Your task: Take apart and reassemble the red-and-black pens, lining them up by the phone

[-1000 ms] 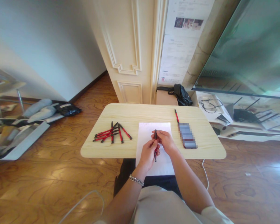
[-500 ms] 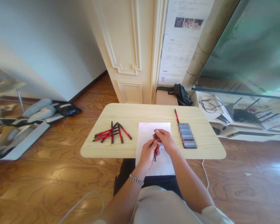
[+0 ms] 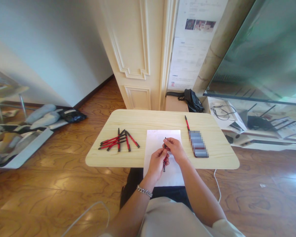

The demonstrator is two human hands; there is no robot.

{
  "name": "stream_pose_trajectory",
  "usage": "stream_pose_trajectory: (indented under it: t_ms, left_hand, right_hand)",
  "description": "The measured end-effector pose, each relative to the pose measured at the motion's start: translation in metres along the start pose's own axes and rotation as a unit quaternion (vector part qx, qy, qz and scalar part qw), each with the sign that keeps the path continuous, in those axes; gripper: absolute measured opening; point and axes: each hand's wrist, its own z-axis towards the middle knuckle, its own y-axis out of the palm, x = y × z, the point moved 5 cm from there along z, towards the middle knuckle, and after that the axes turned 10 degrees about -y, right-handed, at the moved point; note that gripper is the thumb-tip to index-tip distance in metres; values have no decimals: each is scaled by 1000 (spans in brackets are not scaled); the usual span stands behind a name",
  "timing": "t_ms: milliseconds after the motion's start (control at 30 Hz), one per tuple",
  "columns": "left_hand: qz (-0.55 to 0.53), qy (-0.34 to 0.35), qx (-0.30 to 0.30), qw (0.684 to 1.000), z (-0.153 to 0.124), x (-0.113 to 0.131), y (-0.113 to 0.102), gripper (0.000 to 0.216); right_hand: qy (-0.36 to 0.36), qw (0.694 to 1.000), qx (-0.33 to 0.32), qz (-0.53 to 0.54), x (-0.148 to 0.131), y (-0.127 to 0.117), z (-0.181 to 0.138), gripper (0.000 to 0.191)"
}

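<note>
Over a white sheet of paper [image 3: 154, 174], both my hands are closed around one red-and-black pen [image 3: 164, 166]. My left hand [image 3: 158, 161] grips its lower part, whose black end sticks out below the fingers. At the pen's black upper end, my right hand [image 3: 174, 148] pinches with thumb and fingers, touching the left hand. Most of the pen is hidden by the fingers. To the left lies a loose pile of several red-and-black pens [image 3: 117, 141]. One more such pen [image 3: 186, 122] lies at the right, touching a blurred-out flat object [image 3: 198, 144].
Everything lies on a small pale wooden table [image 3: 98, 158] with rounded corners. Behind it stand a cream panelled door [image 3: 138, 95] and a black bag [image 3: 192, 100] on a box. A white cable [image 3: 218, 187] hangs at the right. A white bin [image 3: 39, 144] sits on the left floor.
Nearly nothing differs. Both hands keep the same hold on the pen, and the whole view has shifted very slightly.
</note>
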Motion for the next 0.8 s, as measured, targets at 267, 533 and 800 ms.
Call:
stream_pose_trajectory:
  t_ms: [267, 533, 800]
  left_hand:
    - [3, 3, 13, 1000, -1, 1, -2, 34]
    - [6, -1, 22, 1000, -3, 1, -5, 43]
    - [28, -3, 23, 999, -8, -1, -8, 37]
  right_hand:
    - [-1, 1000, -4, -20, 0, -1, 1, 42]
    - [3, 997, -20, -77, -6, -4, 6, 36]
    - [-14, 997, 20, -73, -15, -6, 20, 35]
